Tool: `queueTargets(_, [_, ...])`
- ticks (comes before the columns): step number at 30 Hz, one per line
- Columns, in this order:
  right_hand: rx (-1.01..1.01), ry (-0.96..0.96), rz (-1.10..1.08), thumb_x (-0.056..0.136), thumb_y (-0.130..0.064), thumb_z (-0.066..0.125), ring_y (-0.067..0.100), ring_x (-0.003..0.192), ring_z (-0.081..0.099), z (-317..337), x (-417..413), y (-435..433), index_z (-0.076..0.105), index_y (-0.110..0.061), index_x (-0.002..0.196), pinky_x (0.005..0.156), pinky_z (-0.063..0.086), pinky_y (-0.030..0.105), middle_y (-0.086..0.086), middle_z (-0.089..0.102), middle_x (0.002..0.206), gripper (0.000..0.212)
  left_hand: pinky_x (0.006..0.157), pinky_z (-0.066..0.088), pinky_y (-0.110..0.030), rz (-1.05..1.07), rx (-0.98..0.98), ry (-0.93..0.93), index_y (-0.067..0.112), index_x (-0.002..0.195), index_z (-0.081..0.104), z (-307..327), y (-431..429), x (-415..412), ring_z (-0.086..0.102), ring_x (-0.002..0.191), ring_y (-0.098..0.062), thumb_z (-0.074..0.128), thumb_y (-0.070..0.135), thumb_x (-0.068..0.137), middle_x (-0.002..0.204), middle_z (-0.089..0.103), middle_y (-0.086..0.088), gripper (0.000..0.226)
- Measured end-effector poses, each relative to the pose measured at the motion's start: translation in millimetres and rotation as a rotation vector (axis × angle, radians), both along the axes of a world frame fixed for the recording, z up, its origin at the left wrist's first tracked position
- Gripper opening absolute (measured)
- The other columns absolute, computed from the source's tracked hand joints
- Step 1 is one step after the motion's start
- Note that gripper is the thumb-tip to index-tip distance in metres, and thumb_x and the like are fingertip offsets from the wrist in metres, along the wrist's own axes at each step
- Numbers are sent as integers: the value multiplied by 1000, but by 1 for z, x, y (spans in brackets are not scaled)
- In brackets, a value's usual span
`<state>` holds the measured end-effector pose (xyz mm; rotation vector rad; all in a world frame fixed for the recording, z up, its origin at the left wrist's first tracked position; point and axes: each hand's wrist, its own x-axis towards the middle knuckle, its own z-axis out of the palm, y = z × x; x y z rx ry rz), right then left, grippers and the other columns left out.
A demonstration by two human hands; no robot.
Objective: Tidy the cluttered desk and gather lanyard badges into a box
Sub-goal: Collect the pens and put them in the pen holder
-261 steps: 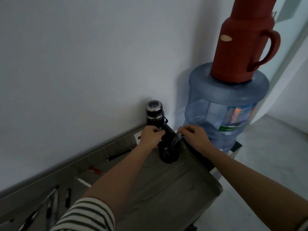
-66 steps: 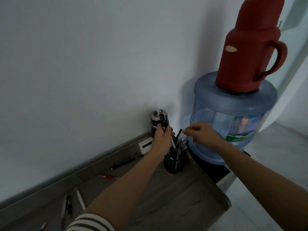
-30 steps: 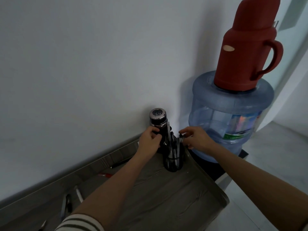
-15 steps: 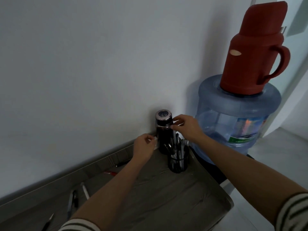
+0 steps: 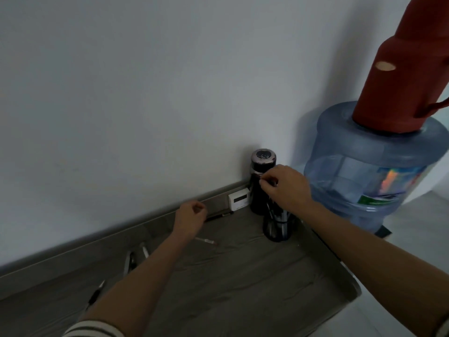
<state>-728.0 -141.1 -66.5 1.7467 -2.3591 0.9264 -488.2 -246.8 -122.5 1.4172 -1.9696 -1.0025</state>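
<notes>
At the far right corner of the grey tabletop (image 5: 243, 293), right of the frame's centre, a black pen cup (image 5: 277, 231) stands upright with pens in it, just in front of a dark vacuum flask (image 5: 263, 164) that stands against the wall. The right hand (image 5: 285, 189) hovers over the cup, its fingertips bunched against the flask's side; whether its grip is grasping a pen I cannot tell. The left hand (image 5: 190, 218), at mid-frame, has a clenched grip with nothing seen in it, just beside a black pen (image 5: 218, 217) lying along the tabletop's back rail. A red-and-white pen (image 5: 206, 240) lies below that hand, and more loose pens (image 5: 132, 260) lie toward the lower left. A small white display unit (image 5: 239, 201) leans on the rail beside the flask. At the right edge, a red thermos (image 5: 401, 69) sits atop a blue water jug (image 5: 376, 166).
</notes>
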Motion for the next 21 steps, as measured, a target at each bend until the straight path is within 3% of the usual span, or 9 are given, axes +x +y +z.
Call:
queueTargets(4, [10, -63, 157, 87, -33, 64, 9, 78, 59, 3, 51, -11, 73, -24, 95, 72, 52, 32, -8, 68, 91, 15, 76, 53, -36, 87, -28, -36, 11, 83, 70, -3, -9, 50, 68, 78, -27, 63, 4, 82, 77, 70, -12, 10])
queueTargets(8, [107, -78, 283, 84, -30, 67, 15, 86, 66, -14, 122, -35, 74, -22, 97, 77, 52, 31, -3, 73, 93, 17, 77, 50, -33, 166, -56, -120, 6, 89, 71, -8, -16, 131, 67, 83, -29, 65, 7, 82, 83, 71, -15, 9])
queueTargets(11, [244, -66, 372, 85, -34, 67, 16, 92, 66, -31, 170, -49, 74, -23, 99, 76, 48, 27, -2, 73, 97, 19, 75, 44, -29, 212, -89, -241, 7, 90, 70, -14, -19, 196, 65, 88, -27, 64, 10, 83, 90, 71, -13, 9])
queueTargets(14, [355, -69, 435, 86, -39, 65, 14, 94, 65, -47, 218, -60, 72, -25, 103, 77, 48, 25, -4, 73, 100, 22, 80, 46, -33, 274, -95, -392, 7, 93, 68, -19, -21, 263, 63, 96, -30, 62, 15, 85, 98, 68, -14, 13])
queueTargets(18, [446, -59, 477, 85, -37, 63, 17, 96, 66, -64, 278, -70, 72, -26, 101, 80, 51, 28, -3, 73, 102, 21, 90, 46, -41, 298, -45, -681, 10, 114, 61, -33, -19, 343, 54, 113, -36, 61, 27, 87, 117, 57, -17, 32])
queueTargets(21, [493, -52, 490, 84, -37, 61, 21, 99, 65, -76, 321, -78, 70, -24, 101, 80, 52, 30, 0, 71, 104, 23, 88, 48, -40, 254, 11, -671, 8, 104, 63, -47, -13, 381, 57, 109, -36, 60, 29, 87, 109, 62, -19, 27])
